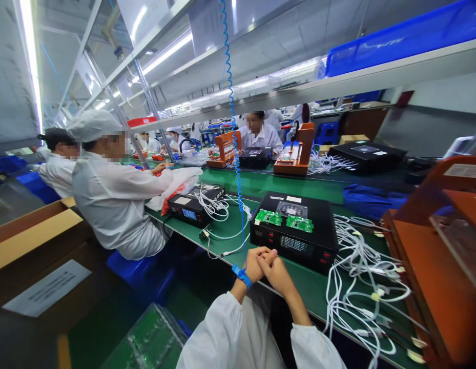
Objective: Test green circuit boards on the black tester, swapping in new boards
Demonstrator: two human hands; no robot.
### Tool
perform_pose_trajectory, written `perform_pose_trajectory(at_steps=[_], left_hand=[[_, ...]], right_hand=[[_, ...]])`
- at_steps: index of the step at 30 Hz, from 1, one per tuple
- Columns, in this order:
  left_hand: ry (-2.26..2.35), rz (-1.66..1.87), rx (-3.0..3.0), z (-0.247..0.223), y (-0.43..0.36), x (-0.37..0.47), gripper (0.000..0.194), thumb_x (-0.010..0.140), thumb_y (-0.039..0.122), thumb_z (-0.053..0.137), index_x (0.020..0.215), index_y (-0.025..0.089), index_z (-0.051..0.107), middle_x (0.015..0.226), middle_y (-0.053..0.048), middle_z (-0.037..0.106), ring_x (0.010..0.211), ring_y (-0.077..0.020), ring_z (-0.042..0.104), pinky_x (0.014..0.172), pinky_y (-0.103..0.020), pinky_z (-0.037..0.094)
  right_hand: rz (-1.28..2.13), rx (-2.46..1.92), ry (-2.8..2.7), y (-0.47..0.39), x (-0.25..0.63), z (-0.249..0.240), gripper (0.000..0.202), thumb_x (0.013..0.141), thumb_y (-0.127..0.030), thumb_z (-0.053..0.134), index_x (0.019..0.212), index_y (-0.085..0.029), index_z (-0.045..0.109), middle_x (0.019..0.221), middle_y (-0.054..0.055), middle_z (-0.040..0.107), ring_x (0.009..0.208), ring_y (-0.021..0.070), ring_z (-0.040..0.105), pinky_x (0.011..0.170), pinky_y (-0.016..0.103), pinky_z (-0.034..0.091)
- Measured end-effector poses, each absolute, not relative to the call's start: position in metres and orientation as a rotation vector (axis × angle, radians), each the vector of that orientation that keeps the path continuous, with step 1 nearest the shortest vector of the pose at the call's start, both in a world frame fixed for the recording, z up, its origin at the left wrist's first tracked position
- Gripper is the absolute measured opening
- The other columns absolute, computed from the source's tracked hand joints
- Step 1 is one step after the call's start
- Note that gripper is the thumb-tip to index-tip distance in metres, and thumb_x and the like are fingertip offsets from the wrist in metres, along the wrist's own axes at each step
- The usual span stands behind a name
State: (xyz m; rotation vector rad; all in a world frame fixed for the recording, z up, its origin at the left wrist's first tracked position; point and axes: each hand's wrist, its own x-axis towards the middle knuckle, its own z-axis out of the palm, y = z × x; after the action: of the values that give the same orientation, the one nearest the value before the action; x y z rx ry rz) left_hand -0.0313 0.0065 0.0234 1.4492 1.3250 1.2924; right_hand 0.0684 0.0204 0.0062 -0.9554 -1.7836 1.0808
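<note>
My left hand (256, 264), with a blue wrist strap (242, 277) and a coiled blue cord (238, 179) rising from it, rests at the bench's front edge. My right hand (276, 271) is folded against it, fingers closed and overlapping; no object shows between them. Just beyond them sits a black box-shaped device (318, 225) with a small lit display (293, 243) and a fan grille on top. Two green circuit boards, one on the left (269, 218) and one on the right (299, 224), lie on top of the device near its front edge.
White cables (360, 271) lie tangled right of the device, beside an orange fixture (445, 256). Another black device (195, 205) with cables stands to the left. A co-worker (110, 189) sits there. Clear trays with green boards (149, 338) are below left; a cardboard box (38, 256) stands nearby.
</note>
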Motion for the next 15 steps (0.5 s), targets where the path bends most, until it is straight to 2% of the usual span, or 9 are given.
perform_pose_trajectory(at_steps=[15], left_hand=[[1.314, 1.284, 1.474, 0.0136, 0.0109, -0.0335, 0.053, 0.083, 0.063, 0.061, 0.080, 0.013, 0.075, 0.065, -0.002, 0.063, 0.064, -0.0139, 0.054, 0.061, -0.025, 0.042]], right_hand=[[1.072, -0.946, -1.764, 0.0175, 0.0682, 0.0115, 0.033, 0.085, -0.042, 0.047, 0.067, -0.018, 0.061, 0.072, 0.006, 0.068, 0.070, 0.0203, 0.061, 0.066, 0.030, 0.046]])
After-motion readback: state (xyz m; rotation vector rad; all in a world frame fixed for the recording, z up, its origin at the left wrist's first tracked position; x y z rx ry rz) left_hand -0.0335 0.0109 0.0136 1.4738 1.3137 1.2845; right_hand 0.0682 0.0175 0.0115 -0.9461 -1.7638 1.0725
